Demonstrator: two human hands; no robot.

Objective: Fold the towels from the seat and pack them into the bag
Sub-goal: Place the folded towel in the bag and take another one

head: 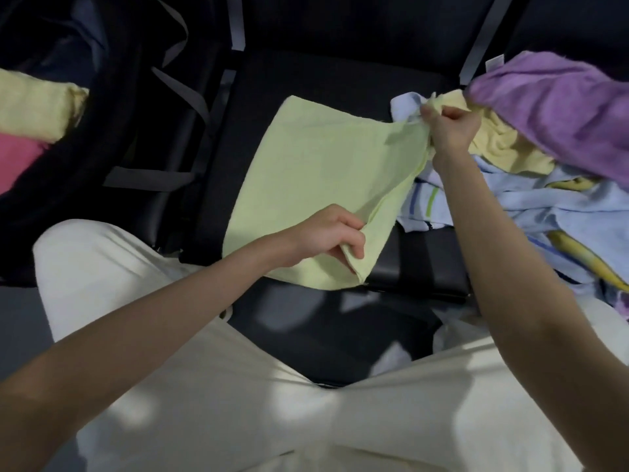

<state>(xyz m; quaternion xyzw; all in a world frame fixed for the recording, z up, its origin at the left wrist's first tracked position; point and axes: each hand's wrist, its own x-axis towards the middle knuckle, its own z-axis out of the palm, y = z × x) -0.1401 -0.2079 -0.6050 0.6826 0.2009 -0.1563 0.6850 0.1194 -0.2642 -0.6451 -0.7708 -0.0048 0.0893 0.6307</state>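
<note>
Stretching between the two hands, the pale green towel [320, 185] lay mostly flat on the black seat [425, 264], its long axis running from the seat's near edge toward the far right, where the heap of unfolded towels sat. The left hand [326, 238] pinched the near corner, fingers curled round a doubled edge of cloth just above the seat's front edge. The right hand [449, 126] gripped the far corner, bunched in its closed fingers, lifted a little off the seat and touching the heap. Both grips were therefore closed on the same towel, one at each end of its right-hand edge, so the body of the towel spread away to the left of the line between them. A fold would probably carry that held edge leftward over the flat part, and neither hand looked better placed than the other for it.

The towel was thin, soft and matte, with light creasing near each grip and its left edge lying straight on the seat. It looked already doubled at the near corner, though how many layers it had could not be told.

To the right lay the purple towel [558, 110], a yellow towel [500, 144] and light blue towels [531, 206]. At the left, the open black bag [102, 158] held a rolled yellow-green towel [37, 103] and a pink towel [17, 158].
</note>
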